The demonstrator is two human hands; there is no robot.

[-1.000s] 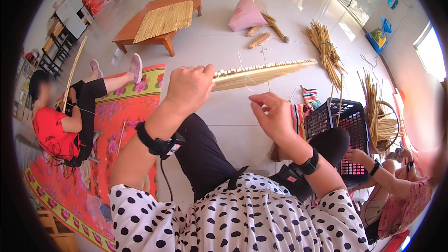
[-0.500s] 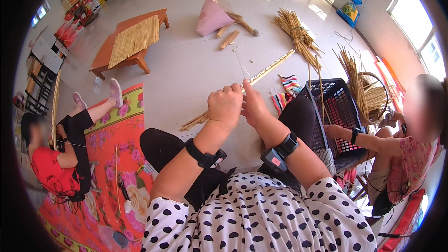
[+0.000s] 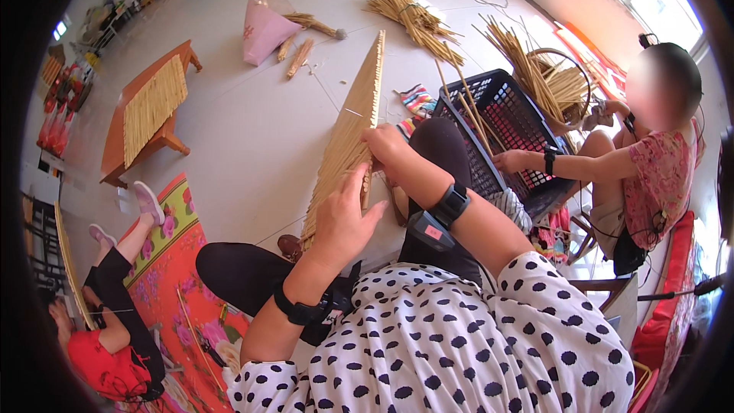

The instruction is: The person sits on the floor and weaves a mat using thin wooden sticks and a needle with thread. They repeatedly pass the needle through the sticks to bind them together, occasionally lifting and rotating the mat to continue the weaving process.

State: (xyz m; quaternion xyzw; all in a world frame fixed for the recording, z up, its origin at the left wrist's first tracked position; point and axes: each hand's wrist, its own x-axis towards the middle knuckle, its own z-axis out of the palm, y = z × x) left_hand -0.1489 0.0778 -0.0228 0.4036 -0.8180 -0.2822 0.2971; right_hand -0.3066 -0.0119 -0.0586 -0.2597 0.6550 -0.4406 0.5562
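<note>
A mat of straw-coloured stalks (image 3: 345, 134) stands on a slant before me, its face turned partly to the left and its row of stalk ends running up the right edge. On that right edge my right hand (image 3: 386, 147) is closed, fingers curled round it. My left hand (image 3: 348, 210) lies against the mat's lower part, fingers stretched and thumb spread apart. A thin pale strip, perhaps a needle or thread, crosses the mat's face above my hands. My knees flank the mat, and its lower end is partly hidden by my left hand and forearm.
To the right stands a black plastic crate (image 3: 501, 111) with stalks in it; a co-worker's hand (image 3: 516, 160) reaches its rim. Stalk bundles (image 3: 413, 19) lie beyond. A low wooden table (image 3: 115, 138) at left bears another mat. A second person (image 3: 115, 352) sits beside a red floral cloth (image 3: 180, 275).
The mat has turned from nearly edge-on to show its broad face. My left hand has opened from a fist and come lower; my right hand has closed on the edge. The view has shifted.
</note>
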